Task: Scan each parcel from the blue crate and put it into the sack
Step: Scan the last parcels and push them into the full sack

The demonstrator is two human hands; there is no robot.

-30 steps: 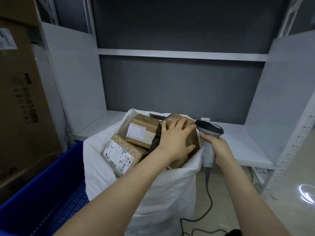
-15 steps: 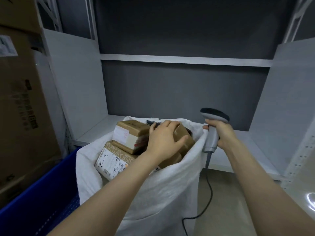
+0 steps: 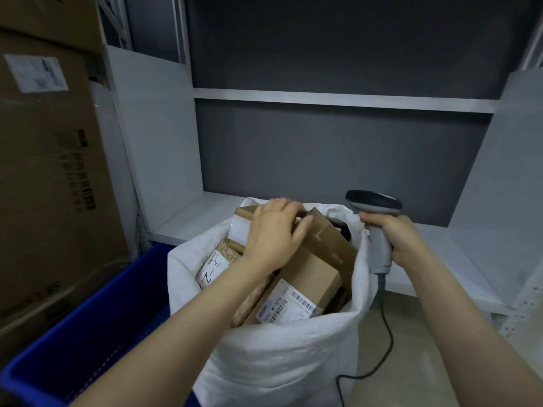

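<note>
We see a coarse woven white sack [image 3: 282, 356], matt brown cardboard parcels [image 3: 311, 277], a smooth grey plastic scanner [image 3: 379, 230], and a blue plastic crate [image 3: 88, 333].

- A parcel-sorting storeroom: tall brown cardboard cartons [image 3: 44, 171], one bearing a white label, are standing stacked at the left.
- White metal shelving [image 3: 338, 99] is lining the grey wall.
- Brown cardboard parcels [image 3: 305, 286] carrying barcode labels are filling a white woven sack [image 3: 279, 362] beside a blue plastic crate [image 3: 88, 333].
- A right hand [image 3: 405, 239] is gripping a grey corded handheld barcode scanner [image 3: 380, 248].
</note>
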